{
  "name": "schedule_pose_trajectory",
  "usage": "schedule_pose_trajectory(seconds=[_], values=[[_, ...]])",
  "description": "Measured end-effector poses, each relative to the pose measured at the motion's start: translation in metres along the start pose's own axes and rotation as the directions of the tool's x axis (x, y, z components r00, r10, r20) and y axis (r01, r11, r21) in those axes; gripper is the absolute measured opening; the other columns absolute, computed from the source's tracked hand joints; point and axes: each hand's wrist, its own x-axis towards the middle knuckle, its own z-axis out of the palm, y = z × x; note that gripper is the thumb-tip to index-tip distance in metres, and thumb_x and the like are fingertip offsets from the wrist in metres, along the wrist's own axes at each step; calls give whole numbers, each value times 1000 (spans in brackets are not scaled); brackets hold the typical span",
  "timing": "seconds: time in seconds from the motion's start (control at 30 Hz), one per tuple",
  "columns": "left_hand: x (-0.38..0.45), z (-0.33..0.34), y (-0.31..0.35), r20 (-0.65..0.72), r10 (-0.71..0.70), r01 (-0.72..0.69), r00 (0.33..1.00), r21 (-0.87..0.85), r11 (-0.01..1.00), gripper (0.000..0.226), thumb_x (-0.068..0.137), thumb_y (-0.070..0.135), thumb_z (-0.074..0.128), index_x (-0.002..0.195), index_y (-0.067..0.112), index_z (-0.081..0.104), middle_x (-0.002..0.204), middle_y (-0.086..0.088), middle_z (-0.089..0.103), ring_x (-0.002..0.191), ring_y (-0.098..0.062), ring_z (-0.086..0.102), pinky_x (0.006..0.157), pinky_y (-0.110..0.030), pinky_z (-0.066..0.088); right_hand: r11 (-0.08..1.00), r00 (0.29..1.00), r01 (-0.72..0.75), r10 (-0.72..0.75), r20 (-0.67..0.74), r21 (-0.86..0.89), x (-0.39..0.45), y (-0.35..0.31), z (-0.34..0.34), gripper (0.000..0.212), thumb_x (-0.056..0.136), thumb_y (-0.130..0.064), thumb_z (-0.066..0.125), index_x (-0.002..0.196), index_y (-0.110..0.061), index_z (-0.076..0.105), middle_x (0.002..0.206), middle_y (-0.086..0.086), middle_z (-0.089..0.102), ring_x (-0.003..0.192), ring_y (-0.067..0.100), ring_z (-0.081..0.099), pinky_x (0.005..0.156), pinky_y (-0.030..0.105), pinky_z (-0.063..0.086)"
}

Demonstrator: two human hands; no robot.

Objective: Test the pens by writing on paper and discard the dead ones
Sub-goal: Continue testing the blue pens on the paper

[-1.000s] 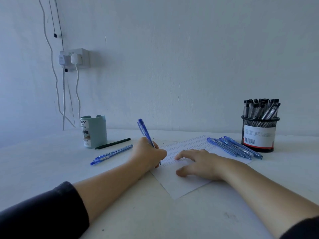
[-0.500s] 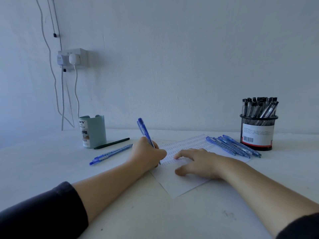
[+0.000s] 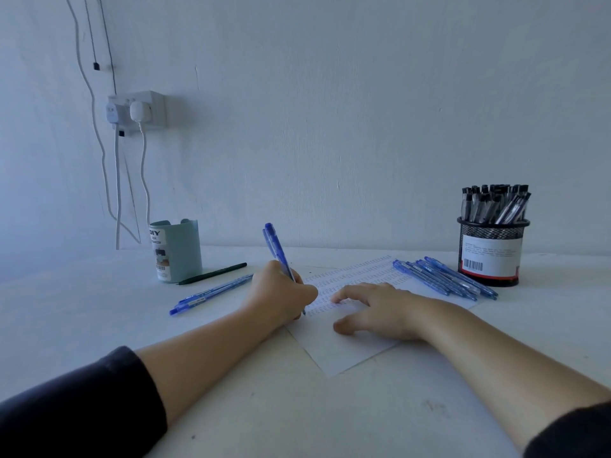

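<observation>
A pale table (image 3: pixel 99 325) stands against a plain white wall (image 3: pixel 330 110). The left hand (image 3: pixel 281 294) is curled round two blue pens (image 3: pixel 276 247), their tips down on the paper (image 3: pixel 347 352) near the table's middle. The right hand (image 3: pixel 380 309) lies flat on the sheet, fingers spread and relaxed. More blue pens (image 3: pixel 443 276) lie on the paper's far right corner beside a black mesh cup (image 3: pixel 491 256) full of pens. Toward the far left edge stand a teal cup (image 3: pixel 177 251), a dark pen (image 3: pixel 215 273) and two loose blue pens (image 3: pixel 211 292).

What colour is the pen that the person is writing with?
Blue: the translucent blue plastic pen gripped by the left hand, seen in the head view.
</observation>
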Motion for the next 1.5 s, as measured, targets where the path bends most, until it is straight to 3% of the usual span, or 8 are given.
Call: schedule_pose_trajectory(seconds=[0.33,0.53,0.83,1.0,1.1,1.23,1.43,1.5], values=[[0,1,-1,-7,2,-2,1000,-8,1000,5,71,9,61,72,5,61,51,-4,55,30,-5,42,39,-12,35,1000,1000,-1,1,-5,5,1,2,0,48,77,-58,59,122,-58,43,148,-5,32,136,25,26,110,41,26],[-1,1,0,-2,23,-23,1000,11,1000,10,72,8,59,63,7,56,43,0,51,29,-3,41,36,-10,32,1000,1000,-4,4,2,6,0,1,0,47,78,-58,59,122,-58,43,147,-5,32,136,25,26,109,40,26],[-3,2,0,5,46,-46,999,19,999,18,70,8,59,53,10,53,40,1,51,30,-4,39,44,-14,34,1000,1000,9,-9,3,-3,0,1,0,48,79,-57,58,125,-56,43,147,-7,33,136,24,25,109,40,25],[-2,2,0,15,43,-44,999,44,998,17,70,7,58,54,9,54,38,1,48,34,-10,38,49,-18,36,1000,1000,-10,10,1,-3,1,1,1,64,58,-68,54,121,-60,43,147,-8,34,136,24,25,109,42,26],[-2,1,0,8,44,-45,999,36,998,16,70,7,58,55,9,55,39,0,49,37,-11,38,50,-19,36,1000,1000,6,-6,0,4,3,2,1,55,69,-64,57,122,-58,43,147,-9,34,136,24,25,109,42,26],[-2,2,-1,4,44,-44,999,20,999,16,70,8,60,55,10,55,40,0,51,37,-10,41,50,-19,39,1000,1000,-12,12,0,11,0,0,0,63,57,-68,53,119,-61,43,147,-6,33,135,25,25,109,43,26],[-3,1,0,10,39,-40,999,22,999,14,71,8,59,58,9,56,41,0,50,34,-8,39,47,-17,36,1000,1000,-8,8,-1,5,-4,-2,0,50,76,-60,58,123,-58,42,146,-6,33,135,25,26,110,42,26],[-2,-1,0,-4,30,-30,1000,-69,997,18,74,6,58,56,8,54,41,-1,51,38,-10,40,47,-18,35,1000,1000,0,0,1,1,-7,-4,-2,48,81,-55,58,126,-55,42,146,-7,33,135,24,26,110,39,25]])
